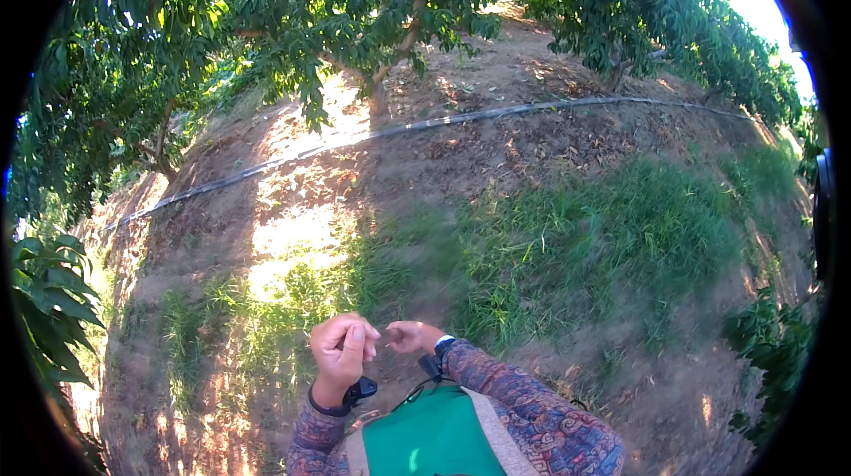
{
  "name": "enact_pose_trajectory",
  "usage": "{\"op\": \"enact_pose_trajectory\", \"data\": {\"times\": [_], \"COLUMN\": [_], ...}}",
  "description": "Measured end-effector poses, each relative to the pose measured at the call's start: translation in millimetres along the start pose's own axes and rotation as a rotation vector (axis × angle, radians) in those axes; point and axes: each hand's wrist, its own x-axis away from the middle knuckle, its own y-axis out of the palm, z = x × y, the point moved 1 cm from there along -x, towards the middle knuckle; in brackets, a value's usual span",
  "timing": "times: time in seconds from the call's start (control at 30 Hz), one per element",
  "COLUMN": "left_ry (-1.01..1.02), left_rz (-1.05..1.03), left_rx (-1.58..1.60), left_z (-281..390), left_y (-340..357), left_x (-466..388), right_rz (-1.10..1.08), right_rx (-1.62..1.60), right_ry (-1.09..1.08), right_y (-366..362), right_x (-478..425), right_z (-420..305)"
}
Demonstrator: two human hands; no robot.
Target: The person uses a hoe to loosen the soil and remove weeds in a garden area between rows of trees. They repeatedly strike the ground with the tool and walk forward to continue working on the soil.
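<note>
My left hand (pixel 340 351) is raised in front of my body with its fingers curled and the thumb up against them; nothing shows in it. Close beside it on the right, my right hand (pixel 409 336) has bent fingers pointing left, and whether it holds something small cannot be made out. Both arms wear patterned long sleeves (pixel 532 403). A dark wrist device (pixel 361 389) sits at my left wrist, and a watch (pixel 444 344) is on my right. Below the hands is a green cloth front (pixel 432 436) with a black cable at its top edge.
Leafy fruit trees (pixel 399 44) stand on a sloping bank ahead. A grey irrigation hose (pixel 465 118) runs across the bare soil by their trunks. Grass (pixel 598 237) grows between it and me. Leafy branches (pixel 53 296) reach in at the left, and others (pixel 774 336) at the right.
</note>
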Motion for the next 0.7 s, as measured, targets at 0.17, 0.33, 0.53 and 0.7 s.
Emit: {"op": "enact_pose_trajectory", "data": {"times": [0.17,0.33,0.53,0.7], "left_ry": [0.050,0.081,0.110,0.066], "left_rz": [0.088,0.083,0.107,0.140], "left_rx": [0.016,0.009,-0.006,0.003], "left_z": [-8,-10,-12,-15], "left_y": [13,27,33,36], "left_x": [-12,-15,-16,-14], "right_rz": [-0.136,-0.151,-0.159,-0.124], "right_rx": [0.006,0.070,0.058,0.042], "right_ry": [0.034,0.009,0.061,0.071], "right_y": [-2,-18,-29,-20], "right_x": [6,2,0,4], "right_z": [-11,-18,-21,-20]}}
